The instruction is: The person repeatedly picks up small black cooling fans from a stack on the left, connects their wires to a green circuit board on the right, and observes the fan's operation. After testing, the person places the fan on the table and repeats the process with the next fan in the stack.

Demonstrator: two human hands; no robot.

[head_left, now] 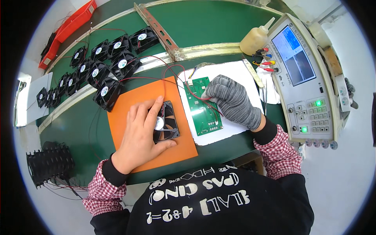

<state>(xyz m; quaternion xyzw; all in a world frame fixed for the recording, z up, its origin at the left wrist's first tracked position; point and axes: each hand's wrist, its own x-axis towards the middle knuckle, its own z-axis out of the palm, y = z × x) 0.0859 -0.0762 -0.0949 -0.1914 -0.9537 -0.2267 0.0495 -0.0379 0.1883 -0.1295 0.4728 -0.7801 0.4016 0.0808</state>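
My bare left hand (142, 131) lies over a black cooling fan (170, 121) on an orange mat (178, 150). Its index finger reaches the fan's far edge and its thumb the near edge, so the fan is held between them; the palm side is hidden. Thin red wires (181, 65) loop across to a green circuit board (194, 105), which rests on a white sheet (234, 132). Above the board my right hand (232, 101), in a grey knitted glove, is closed in a pinch where a red wire passes. The wire's tip is hidden by the fingers.
Several black fans (122, 62) stand at the far left, with a fan stack (50, 164) at the near left. On the right are a tester with a lit screen (293, 55), a yellowish squeeze bottle (253, 40) and tweezers (265, 100). A perforated metal rail (156, 31) crosses the bench.
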